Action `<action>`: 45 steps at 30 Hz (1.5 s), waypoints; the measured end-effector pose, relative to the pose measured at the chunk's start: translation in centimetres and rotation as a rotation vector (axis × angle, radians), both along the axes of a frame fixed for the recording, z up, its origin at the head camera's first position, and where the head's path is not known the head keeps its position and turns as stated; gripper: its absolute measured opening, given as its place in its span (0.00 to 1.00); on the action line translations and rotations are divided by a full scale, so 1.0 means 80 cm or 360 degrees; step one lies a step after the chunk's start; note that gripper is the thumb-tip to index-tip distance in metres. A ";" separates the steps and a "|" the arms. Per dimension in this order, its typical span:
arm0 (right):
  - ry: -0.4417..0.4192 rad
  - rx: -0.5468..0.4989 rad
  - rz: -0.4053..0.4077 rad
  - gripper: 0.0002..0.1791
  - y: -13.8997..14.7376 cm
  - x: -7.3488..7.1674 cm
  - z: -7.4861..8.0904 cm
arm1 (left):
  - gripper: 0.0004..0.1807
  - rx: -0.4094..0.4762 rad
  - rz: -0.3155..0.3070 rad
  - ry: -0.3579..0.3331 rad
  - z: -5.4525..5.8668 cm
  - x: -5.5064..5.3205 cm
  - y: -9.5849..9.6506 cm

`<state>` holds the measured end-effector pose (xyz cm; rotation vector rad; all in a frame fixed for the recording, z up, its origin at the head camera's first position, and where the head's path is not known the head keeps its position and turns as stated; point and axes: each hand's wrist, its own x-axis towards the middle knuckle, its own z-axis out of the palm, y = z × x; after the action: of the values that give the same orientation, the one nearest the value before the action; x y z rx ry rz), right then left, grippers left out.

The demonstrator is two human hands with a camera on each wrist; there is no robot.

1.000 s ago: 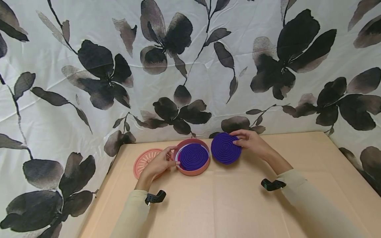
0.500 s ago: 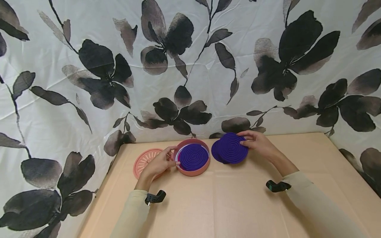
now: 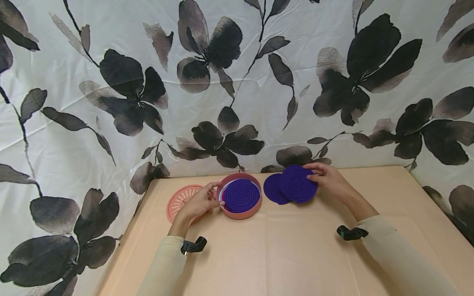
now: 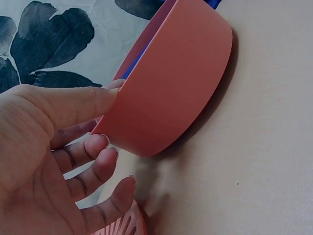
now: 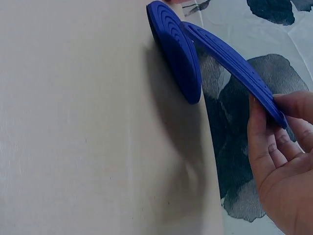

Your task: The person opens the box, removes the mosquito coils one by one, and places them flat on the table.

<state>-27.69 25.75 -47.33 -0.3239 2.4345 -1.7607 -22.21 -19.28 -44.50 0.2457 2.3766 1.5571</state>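
Observation:
My left hand [image 3: 200, 203] holds the rim of a round coral container [image 3: 240, 215]; the left wrist view shows thumb and fingers pinching its wall [image 4: 181, 73]. Inside the container lies a blue-purple spiral-grooved coaster [image 3: 242, 195]. My right hand [image 3: 327, 179] pinches the edge of a second spiral coaster [image 3: 298, 184], its thumb on one face and fingers on the other in the right wrist view. That coaster [image 5: 234, 63] is tilted and raised above a third one [image 3: 275, 189] lying right of the container, partly covering it in the head view.
A coral slotted lid [image 3: 181, 199] lies left of the container, partly behind my left hand. The beige table [image 3: 259, 255] ends at the back against a white floral cloth [image 3: 259, 90]. A black wrist device [image 3: 352, 233] sits on my right wrist.
My right hand has moved right with the coaster it pinches, uncovering another coaster underneath. My left hand and the container have stayed put.

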 end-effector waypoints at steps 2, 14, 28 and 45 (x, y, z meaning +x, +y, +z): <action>0.0012 -0.0033 -0.0002 0.25 0.004 -0.001 -0.001 | 0.40 -0.0002 -0.0001 0.0007 -0.001 0.000 0.000; 0.0019 -0.0088 -0.0060 0.27 0.026 -0.001 -0.012 | 0.40 -0.0040 0.0002 0.0034 -0.001 0.001 -0.001; 0.0023 -0.0031 -0.0104 0.30 0.048 0.001 -0.014 | 0.39 -0.0065 0.0008 0.0056 -0.004 0.002 -0.003; 0.0000 0.0059 -0.0086 0.32 0.073 0.000 -0.013 | 0.41 -0.0057 0.0012 0.0062 -0.038 -0.020 -0.015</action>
<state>-27.67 31.58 -48.38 -0.2570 2.4952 -1.7340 -23.78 -20.44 -47.56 0.2618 2.4359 1.5248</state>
